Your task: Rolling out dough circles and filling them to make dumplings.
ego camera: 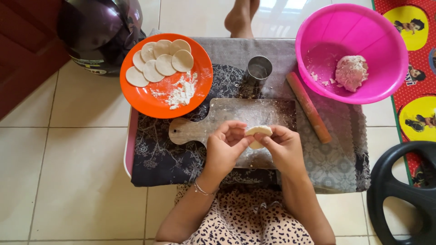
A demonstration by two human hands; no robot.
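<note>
Pinching dough (pixel 258 132) from both ends: left hand (pixel 225 147) and right hand (pixel 284 146) each grasp it above the board (pixel 236 113). Long axis runs left-right between fingertips; both equally near.

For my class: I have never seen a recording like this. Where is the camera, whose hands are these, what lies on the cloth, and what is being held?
There is one picture, from a camera worn on the person's head, looking down. No machine: two bare hands. The left hand and right hand together pinch a small folded piece of dough above a floured wooden board. On the cloth also lie an orange plate with flat dough rounds and loose flour, a metal cup, a rolling pin, and a pink bowl holding a dough lump. Another person's foot shows at the top.
</note>
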